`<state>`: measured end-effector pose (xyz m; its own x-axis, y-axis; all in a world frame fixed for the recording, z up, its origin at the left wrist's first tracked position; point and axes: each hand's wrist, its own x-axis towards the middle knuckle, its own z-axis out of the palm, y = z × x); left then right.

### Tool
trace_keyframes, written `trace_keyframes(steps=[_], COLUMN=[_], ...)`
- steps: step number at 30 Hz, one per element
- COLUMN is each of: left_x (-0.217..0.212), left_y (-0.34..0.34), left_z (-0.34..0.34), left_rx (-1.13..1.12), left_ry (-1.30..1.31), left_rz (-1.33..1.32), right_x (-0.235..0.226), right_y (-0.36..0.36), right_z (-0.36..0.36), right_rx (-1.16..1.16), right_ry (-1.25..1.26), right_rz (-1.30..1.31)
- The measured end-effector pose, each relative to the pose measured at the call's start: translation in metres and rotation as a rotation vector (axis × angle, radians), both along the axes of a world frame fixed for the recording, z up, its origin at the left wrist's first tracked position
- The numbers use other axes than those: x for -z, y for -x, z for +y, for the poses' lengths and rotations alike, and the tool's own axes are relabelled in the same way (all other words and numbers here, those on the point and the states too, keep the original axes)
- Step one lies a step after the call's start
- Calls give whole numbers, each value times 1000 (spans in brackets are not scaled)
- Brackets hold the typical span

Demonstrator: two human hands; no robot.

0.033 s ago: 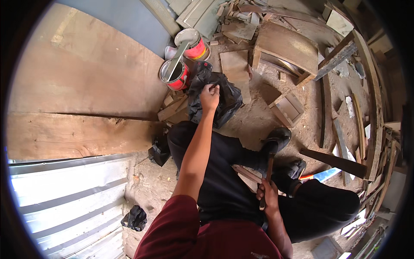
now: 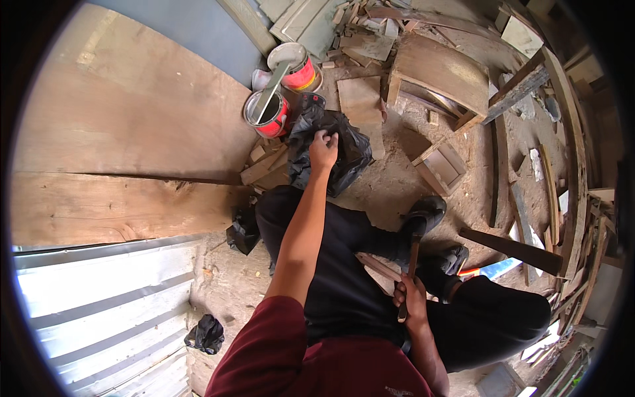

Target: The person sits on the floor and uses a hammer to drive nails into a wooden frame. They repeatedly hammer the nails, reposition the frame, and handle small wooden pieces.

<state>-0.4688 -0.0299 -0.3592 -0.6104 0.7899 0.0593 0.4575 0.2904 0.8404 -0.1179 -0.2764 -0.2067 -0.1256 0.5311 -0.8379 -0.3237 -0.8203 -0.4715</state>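
A crumpled black plastic bag (image 2: 354, 149) lies on the floor ahead of me, its mouth spread wide. My left hand (image 2: 323, 151) reaches over its opening, fingers curled together; what is between them, if anything, is too small to tell. Down by my lap, my right hand (image 2: 411, 301) is wrapped round a wooden-handled tool (image 2: 414, 259). The tool stands roughly lengthwise, its far end blending into my dark shoe (image 2: 425, 213). Light wood strips (image 2: 378, 266) lie under my leg beside it.
Two red paint tins (image 2: 274, 118) stand behind the bag, a flat stick across them. A wooden box frame (image 2: 440, 73) and a small drawer-like frame (image 2: 442, 167) sit to the right. Long timbers (image 2: 512, 250) lie at the right. A plywood panel (image 2: 132, 112) fills the left.
My left fingers have shifted very slightly over the bag. Everything else looks the same.
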Motion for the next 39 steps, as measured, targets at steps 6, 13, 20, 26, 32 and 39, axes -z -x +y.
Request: trace_keyframes(steps=[6,13,20,26,32,39], left_x=[49,51,43,42,39,90], left_y=[0,0,15,24,25,48], left_z=[-19,-17,-28,-57,-32,-13], left_rx=[99,94,-37,-71,84,162], left_ry=[657,711,877,947,489,604], left_rz=[413,532,417,484,451,611], right_x=[-4,-2,4,4,1,2], right_y=[4,4,1,5,9,0], right_z=[12,25,32,34,34,32], right_rx=[15,50,126,25,-6,61], right_ry=[7,0,70,53,45,26], right_rz=[-11,-60,-30,-12,-22,-33])
